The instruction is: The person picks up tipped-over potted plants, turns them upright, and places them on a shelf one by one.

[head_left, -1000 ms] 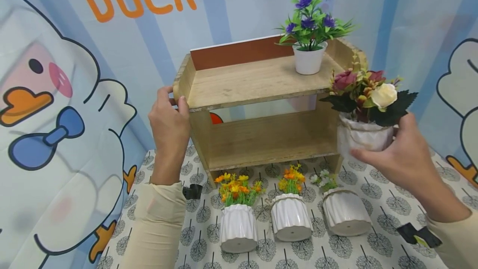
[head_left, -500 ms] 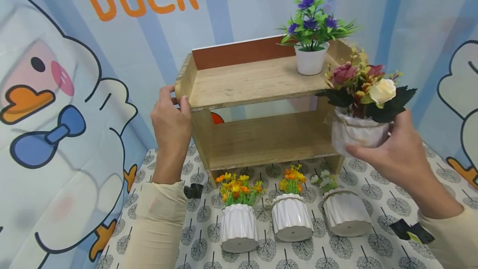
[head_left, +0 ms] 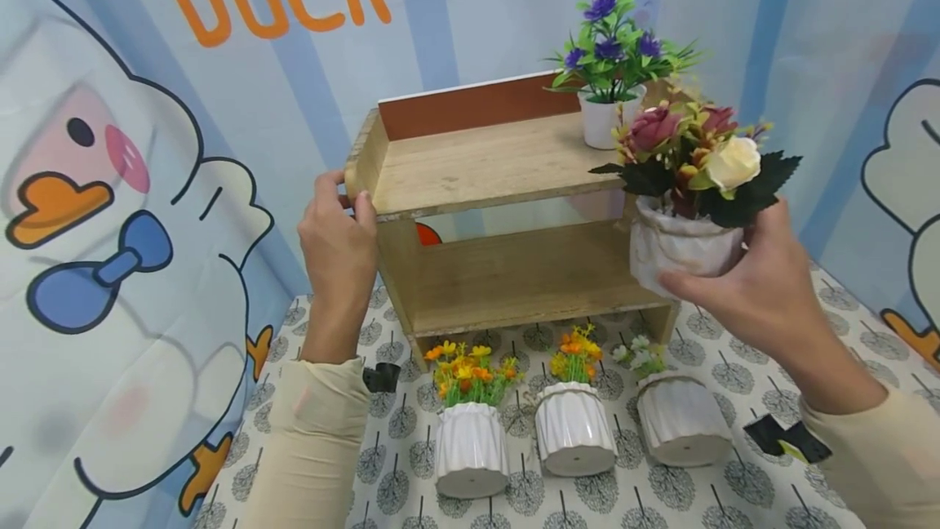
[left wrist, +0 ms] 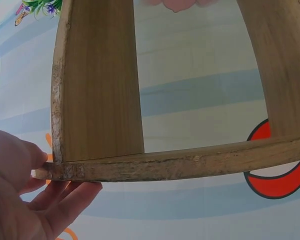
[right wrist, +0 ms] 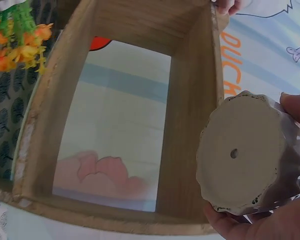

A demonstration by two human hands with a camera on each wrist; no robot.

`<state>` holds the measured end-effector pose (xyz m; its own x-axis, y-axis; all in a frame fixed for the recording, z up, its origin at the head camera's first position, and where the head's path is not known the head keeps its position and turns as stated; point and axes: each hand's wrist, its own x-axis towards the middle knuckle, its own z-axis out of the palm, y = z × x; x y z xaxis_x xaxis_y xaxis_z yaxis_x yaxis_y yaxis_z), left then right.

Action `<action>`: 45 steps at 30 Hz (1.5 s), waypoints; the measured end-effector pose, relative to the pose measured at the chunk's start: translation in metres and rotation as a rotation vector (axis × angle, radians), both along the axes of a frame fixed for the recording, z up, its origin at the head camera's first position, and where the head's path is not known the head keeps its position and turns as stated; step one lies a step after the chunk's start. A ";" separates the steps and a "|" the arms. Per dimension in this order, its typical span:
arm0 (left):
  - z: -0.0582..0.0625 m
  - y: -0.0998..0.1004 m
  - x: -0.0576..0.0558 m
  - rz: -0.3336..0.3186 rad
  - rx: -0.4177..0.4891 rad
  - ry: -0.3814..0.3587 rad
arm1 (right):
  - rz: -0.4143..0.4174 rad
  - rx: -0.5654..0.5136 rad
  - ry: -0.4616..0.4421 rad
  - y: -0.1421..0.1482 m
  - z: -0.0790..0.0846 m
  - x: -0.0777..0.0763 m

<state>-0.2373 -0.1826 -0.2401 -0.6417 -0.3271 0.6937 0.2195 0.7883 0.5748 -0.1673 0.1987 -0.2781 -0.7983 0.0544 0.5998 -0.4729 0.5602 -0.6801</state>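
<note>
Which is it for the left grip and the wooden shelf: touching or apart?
Touching. The left wrist view shows it: the left grip is clasped around a corner of the wooden shelf, with no gap visible.

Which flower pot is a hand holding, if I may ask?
The white pot of maroon and cream roses, gripped by the right hand; no hand touches the other four white pots.
</note>
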 end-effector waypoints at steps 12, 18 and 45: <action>-0.002 -0.001 -0.001 0.001 0.002 -0.006 | 0.097 -0.094 0.001 -0.022 0.015 -0.005; -0.001 -0.002 0.000 0.009 0.001 -0.011 | 0.077 -0.079 -0.011 -0.034 0.025 -0.008; 0.000 0.000 0.001 0.004 0.004 -0.019 | 0.054 -0.113 -0.043 -0.076 0.062 -0.045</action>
